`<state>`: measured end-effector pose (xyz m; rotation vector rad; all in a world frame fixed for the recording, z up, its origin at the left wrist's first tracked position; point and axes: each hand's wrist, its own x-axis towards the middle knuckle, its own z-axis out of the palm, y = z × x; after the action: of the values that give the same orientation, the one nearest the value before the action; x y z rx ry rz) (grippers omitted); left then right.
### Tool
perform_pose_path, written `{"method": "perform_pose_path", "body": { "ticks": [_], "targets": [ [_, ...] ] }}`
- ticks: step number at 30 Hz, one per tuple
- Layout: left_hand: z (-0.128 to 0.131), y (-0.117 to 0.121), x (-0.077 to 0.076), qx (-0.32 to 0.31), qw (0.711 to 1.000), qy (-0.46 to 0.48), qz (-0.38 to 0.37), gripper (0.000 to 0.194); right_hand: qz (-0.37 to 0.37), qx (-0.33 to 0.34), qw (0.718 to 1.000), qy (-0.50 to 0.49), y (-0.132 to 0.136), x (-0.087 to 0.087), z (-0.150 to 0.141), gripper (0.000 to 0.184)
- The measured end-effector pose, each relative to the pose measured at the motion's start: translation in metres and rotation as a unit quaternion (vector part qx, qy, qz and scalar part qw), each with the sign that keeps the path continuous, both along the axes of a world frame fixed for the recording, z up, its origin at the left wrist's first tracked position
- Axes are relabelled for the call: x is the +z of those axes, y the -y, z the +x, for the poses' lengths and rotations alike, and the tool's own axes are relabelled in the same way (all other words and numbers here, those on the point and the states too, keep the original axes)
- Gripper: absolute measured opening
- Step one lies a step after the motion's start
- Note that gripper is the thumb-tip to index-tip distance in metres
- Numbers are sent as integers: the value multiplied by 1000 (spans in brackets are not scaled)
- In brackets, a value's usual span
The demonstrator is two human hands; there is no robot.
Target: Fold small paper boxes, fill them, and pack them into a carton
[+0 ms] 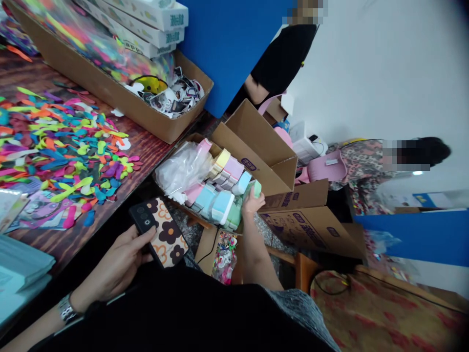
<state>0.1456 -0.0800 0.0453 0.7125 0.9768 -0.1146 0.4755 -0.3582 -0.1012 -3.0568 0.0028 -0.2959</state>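
My left hand (126, 256) is closed around a smartphone (169, 230) in a flower-patterned case, its camera side facing up. A metal watch sits on that wrist. My right hand (253, 201) reaches into a cardboard box and grips a pale green block-shaped pack (257, 187) at the box's right end. Beside it in the box lie blue packs (222, 206), a pink-lilac pack (233, 169) and a yellow one, in rows. Crumpled clear plastic (183, 168) covers the left part. What the packs contain cannot be made out.
Loose colourful balloons (66, 146) spread over the wooden table (110, 230). A long carton (154, 115) holds paper cutouts and bagged balloons. Open cardboard boxes (256, 161) stand ahead and right. A small box of trinkets (225, 256) is below. Two people are farther back.
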Motion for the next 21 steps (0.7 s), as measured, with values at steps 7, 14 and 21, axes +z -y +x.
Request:
{"method": "perform_pose_path", "body": {
  "ticks": [7,14,21],
  "targets": [
    [-1,0,-7,-9,1000,21,-8,40,-49,17,995,-80,7,-3,0,57],
    [-6,-3,-8,-10,1000,24,-13,47,-66,7,996,-66,1,-4,-4,56],
    [-5,0,-10,-9,1000,28,-5,43,-74,21,995,-60,6,9,-4,52]
  ]
}}
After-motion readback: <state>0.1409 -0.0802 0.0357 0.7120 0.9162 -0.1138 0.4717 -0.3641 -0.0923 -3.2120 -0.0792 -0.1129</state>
